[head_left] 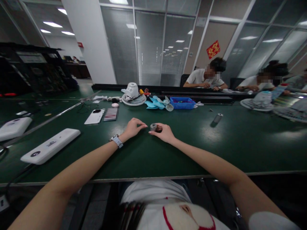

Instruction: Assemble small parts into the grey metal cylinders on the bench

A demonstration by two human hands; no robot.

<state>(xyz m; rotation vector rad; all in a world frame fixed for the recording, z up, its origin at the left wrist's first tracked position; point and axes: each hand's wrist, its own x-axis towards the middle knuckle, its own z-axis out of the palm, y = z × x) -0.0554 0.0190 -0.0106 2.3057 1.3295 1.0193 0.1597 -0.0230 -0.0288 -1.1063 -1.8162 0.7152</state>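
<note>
My right hand (165,132) grips a small silver metal cylinder (153,127), which looks like a small electric motor, between thumb and fingers. It stands upright at the table's middle, its round top facing up. Just left of it is my left hand (134,127), thumb and forefinger pinched together and pointing at the cylinder. Whatever that pinch holds, if anything, is too small to make out. A second, similar metal cylinder (218,118) is on the green table (189,156) farther right, apart from both hands.
Behind my hands are a white fan part (133,99), light-blue fan blades (155,103) and a blue bin (182,103). A white phone (94,117) and a long white device (51,146) lie leftward. Across the table, a person (205,78) works; more fan parts (259,100) are right.
</note>
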